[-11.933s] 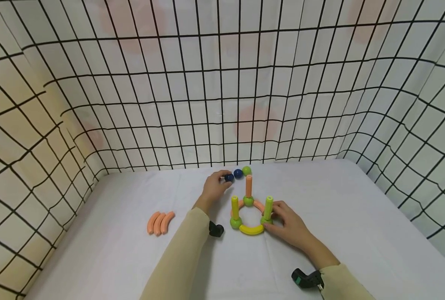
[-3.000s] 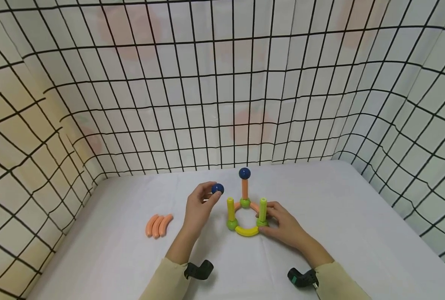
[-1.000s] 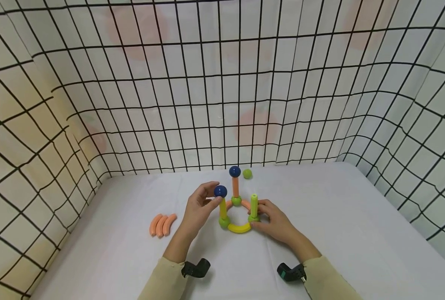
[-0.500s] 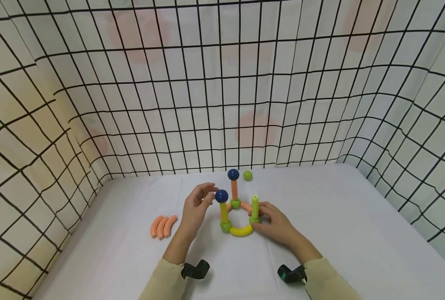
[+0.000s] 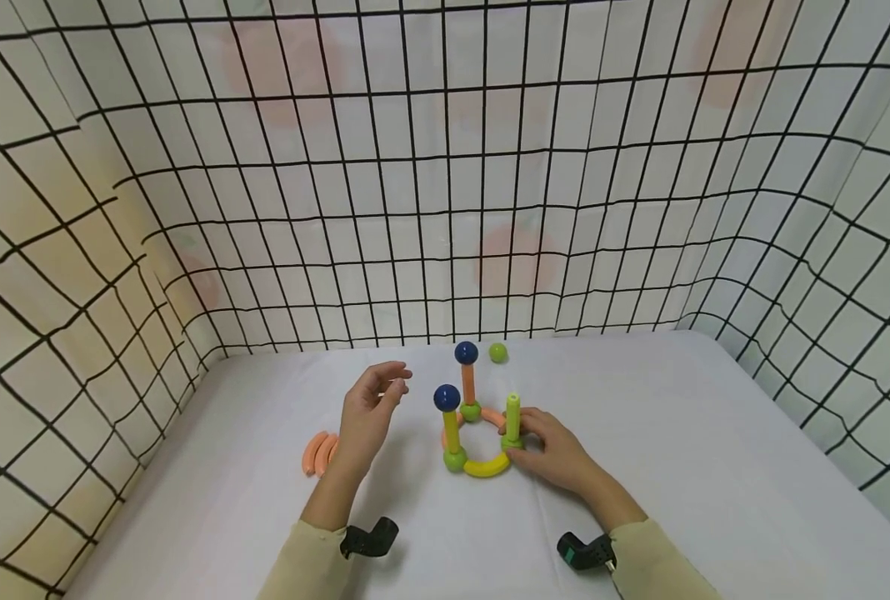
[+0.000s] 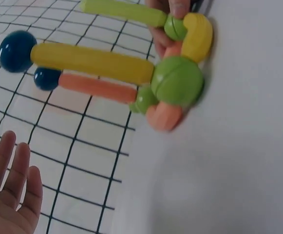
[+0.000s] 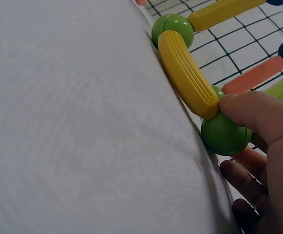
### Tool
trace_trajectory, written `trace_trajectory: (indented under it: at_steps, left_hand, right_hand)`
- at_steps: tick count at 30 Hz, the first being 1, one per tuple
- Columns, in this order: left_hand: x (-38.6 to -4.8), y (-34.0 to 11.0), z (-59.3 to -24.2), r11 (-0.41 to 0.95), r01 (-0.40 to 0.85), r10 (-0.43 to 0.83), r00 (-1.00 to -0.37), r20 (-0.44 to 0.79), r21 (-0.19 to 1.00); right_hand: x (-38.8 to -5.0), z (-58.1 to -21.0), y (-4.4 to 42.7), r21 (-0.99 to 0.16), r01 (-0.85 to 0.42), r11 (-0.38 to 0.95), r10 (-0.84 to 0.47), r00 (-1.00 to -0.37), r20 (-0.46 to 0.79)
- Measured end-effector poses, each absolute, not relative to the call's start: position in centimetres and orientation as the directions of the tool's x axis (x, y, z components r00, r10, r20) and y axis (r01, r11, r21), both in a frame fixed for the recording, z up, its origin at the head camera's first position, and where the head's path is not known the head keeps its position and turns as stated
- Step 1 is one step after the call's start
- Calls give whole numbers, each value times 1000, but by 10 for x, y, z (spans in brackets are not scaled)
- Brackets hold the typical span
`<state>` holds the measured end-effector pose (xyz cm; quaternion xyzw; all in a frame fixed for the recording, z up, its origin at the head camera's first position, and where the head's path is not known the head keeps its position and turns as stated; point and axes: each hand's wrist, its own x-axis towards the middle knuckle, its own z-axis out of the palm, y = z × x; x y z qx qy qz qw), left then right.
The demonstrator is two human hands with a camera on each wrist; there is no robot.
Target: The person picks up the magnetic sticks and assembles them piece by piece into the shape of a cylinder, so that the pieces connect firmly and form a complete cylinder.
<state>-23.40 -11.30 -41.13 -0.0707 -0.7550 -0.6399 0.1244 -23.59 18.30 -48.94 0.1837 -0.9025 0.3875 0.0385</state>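
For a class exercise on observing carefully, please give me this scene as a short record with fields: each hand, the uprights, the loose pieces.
Left hand: touching no piece
Right hand: holding the green joint under the lime rod
Uprights with blue balls on top: yellow rod, orange rod
Upright with bare top: lime rod
Loose: green ball; orange curved pieces, partly hidden

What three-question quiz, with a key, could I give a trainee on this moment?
1. The ball atop the yellow stick is: A green; B blue; C orange.
2. True or false: the left hand holds nothing.
3. Fill in: the fingers of the right hand hold the green base ball under the upright ____ stick, which has nothing on top.

Key:
1. B, blue.
2. True.
3. Light green: the light green stick.
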Motion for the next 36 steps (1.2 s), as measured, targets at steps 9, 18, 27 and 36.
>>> trace_trajectory:
  at_steps: [9, 18, 27, 36]
  left_hand:
    - [-228, -156, -416, 373, 208, -22, -972, 232, 904]
    - [-226, -194, -424, 548, 123, -6, -988, 152, 827]
    - [-224, -221, -429, 649, -4, -31, -999, 22, 761]
    - [-223, -240, -434, 669, -40, -40, -999, -17, 742]
  right_hand:
    - [-235, -490, 183, -691, -370, 621, -307, -926, 221]
    - [-234, -488, 182, -698, -350, 624, -301, -933, 199]
    - [-233, -486, 184, -674, -356, 647, -305, -931, 199]
    - [-232, -488, 183, -681, -345, 646, -300, -935, 189]
